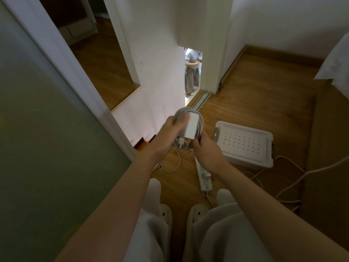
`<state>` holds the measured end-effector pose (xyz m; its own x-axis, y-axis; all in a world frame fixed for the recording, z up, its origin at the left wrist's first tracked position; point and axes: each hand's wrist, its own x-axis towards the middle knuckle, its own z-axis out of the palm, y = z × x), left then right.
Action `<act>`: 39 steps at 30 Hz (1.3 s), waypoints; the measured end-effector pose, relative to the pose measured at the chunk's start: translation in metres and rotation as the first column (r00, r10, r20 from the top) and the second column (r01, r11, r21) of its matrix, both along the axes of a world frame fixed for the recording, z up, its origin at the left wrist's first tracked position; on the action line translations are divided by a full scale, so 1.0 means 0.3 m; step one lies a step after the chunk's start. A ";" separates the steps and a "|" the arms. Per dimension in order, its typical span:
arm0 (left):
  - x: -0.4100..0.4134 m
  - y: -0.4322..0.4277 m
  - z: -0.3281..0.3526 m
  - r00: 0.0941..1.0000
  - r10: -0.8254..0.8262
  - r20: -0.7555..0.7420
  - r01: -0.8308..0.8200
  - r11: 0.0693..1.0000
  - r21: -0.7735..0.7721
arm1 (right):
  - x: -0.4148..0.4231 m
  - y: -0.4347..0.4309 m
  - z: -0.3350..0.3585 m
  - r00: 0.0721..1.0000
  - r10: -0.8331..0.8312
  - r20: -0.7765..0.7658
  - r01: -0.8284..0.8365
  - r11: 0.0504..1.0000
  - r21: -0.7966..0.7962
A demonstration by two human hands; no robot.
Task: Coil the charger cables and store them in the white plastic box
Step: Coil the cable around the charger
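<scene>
Left hand [168, 133] closed around the coiled cable [196, 118], thumb pressed across the white charger brick [189, 126] lying against the coil. Right hand [206, 150] at five o'clock of the bundle, fingertips [198, 143] pinching the lower strands of the same coil. Both grips shut on the one bundle, held in the air above the wooden floor [255, 103]. A short connector stub pointing down from the brick's lower end; a thin loose tail of cable [173, 167] hanging at six o'clock and curling on the floor.

At three o'clock of the hands, well apart from them, the white plastic box [245, 144] resting on the floor, its broad top face dotted with small holes; contents not visible, cannot tell what lies inside. At six o'clock of the right hand, a white power strip [204, 180] flat on the floor, partly covered by the wrist. Further white cords [294, 178] trailing across the floor at four o'clock, beyond the box. Two pale slippers [166, 214] and light trouser legs at the lower edge. At twelve o'clock, a narrow door gap with another person standing behind it.
</scene>
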<state>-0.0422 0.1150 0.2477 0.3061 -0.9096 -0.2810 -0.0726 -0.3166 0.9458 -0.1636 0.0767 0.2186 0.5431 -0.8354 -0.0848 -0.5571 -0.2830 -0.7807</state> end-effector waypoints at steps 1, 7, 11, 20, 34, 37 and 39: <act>-0.008 0.001 -0.005 1.000 0.010 0.006 -0.010 1.000 0.023 | 0.002 -0.005 -0.004 1.000 0.007 0.000 -0.007 1.000 0.018; 0.004 -0.014 -0.023 0.984 0.140 0.106 -0.141 0.990 0.001 | -0.002 -0.003 -0.005 0.998 0.057 0.021 -0.057 0.998 0.025; 0.047 -0.017 -0.035 0.968 0.233 0.095 -0.232 0.972 -0.024 | -0.018 -0.011 -0.017 0.978 0.200 -0.065 -0.204 0.976 -0.070; 0.044 -0.012 -0.042 0.971 0.238 -0.003 -0.238 0.971 -0.004 | -0.021 -0.014 0.021 0.897 -0.036 -0.440 -0.161 0.902 -0.400; 0.016 -0.011 -0.005 0.988 0.047 -0.150 -0.051 0.998 -0.022 | 0.013 -0.031 0.033 0.729 -0.547 0.411 0.262 0.778 0.571; 0.001 -0.009 -0.003 0.988 0.002 -0.151 -0.006 1.000 -0.026 | 0.013 -0.032 0.009 0.830 -0.467 0.306 0.299 0.834 0.463; -0.007 -0.009 -0.002 0.988 -0.019 -0.153 0.015 1.000 -0.023 | 0.010 -0.035 0.001 0.867 -0.428 0.255 0.292 0.851 0.437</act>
